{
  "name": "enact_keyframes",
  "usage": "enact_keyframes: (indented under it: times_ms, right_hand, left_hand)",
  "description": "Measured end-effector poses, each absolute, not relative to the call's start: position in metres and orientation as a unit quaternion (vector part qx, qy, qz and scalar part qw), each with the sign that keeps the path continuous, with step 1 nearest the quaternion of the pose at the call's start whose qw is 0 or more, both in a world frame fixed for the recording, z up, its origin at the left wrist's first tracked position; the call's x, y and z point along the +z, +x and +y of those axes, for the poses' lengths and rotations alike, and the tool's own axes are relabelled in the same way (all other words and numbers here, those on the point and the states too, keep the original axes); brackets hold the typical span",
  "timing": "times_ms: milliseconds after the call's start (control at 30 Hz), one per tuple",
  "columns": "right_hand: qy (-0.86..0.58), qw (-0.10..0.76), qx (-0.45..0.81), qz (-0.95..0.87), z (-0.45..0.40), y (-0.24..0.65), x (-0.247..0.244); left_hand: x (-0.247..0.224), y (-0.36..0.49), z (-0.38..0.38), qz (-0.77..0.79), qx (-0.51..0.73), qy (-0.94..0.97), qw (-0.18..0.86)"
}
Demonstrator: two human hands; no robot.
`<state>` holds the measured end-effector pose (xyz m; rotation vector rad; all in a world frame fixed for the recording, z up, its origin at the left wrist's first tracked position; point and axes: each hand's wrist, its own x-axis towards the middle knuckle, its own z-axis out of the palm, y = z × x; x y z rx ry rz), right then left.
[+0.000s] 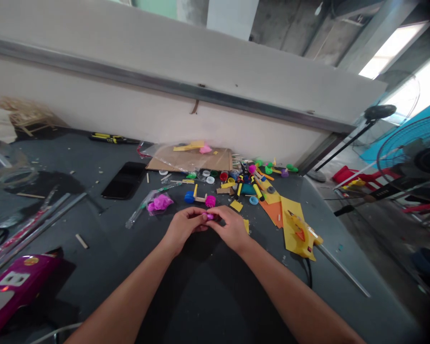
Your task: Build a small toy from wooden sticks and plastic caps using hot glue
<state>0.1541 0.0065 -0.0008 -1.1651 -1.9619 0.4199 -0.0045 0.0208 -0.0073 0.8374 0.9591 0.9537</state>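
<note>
Workpiece: one small purple-pink piece (209,217), located between the fingertips of both hands, just above the near part of the dark grey surface (197,306). The left hand (187,225) and the right hand (232,225) are both closed in a pinch on it, thumbs toward the wearer; from where I stand, the fingers cover most of its outline.

Handling: the piece is probably very light. Its colour is close to the pink lump (160,203) in a clear bag, so it may be soft and easily dented; whether it is putty or moulded plastic cannot be told. Recommended hold: opposite edges, thumb against forefinger, light pressure. If soft, it would likely smear rather than slip.

Adjacent parts: just beyond the fingers stands a wheeled assembly (200,198), with a blue round end, a magenta round end with an uneven rim, a pale crossbar and a yellow upright. The crossbar looks like thin wood and would probably snap under side load.

Materials nearby: flat brown cardboard (161,163) under crinkled clear film; a yellow sheet (290,241), smooth and thin; a yellow glue gun (303,241), apparently hard plastic, lying on that sheet; a glossy black phone (124,180).
</note>
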Motion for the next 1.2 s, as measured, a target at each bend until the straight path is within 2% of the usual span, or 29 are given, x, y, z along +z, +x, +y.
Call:
enact_keyframes:
  times_ms: [367,633,833,1000,1067,1133,1200]
  right_hand:
    - [-0.443,0.373,0.099,-0.809,0.007,0.157,-0.005]
    - [-0.446,0.365,0.103,-0.811,0.004,0.154,-0.002]
    - [-0.462,0.294,0.089,-0.832,0.006,0.141,0.011]
    - [-0.507,0.231,0.165,-0.814,0.016,0.131,0.039]
    - [-0.507,0.241,0.213,-0.8,0.02,0.127,0.052]
    - [-0.49,0.285,0.259,-0.782,0.025,0.119,0.062]
    - [-0.471,0.334,0.267,-0.772,0.032,0.105,0.066]
  left_hand:
    - [-0.005,-0.004,0.02,0.432,0.402,0.377,0.714]
    - [-0.006,-0.009,0.02,0.402,0.407,0.352,0.741]
    - [0.0,-0.015,0.02,0.428,0.421,0.351,0.719]
    - [0.001,-0.025,0.025,0.432,0.45,0.402,0.67]
    - [-0.002,-0.028,0.027,0.45,0.461,0.445,0.622]
    - [-0.008,-0.03,0.029,0.476,0.468,0.472,0.576]
    - [-0.014,-0.03,0.03,0.488,0.461,0.467,0.575]
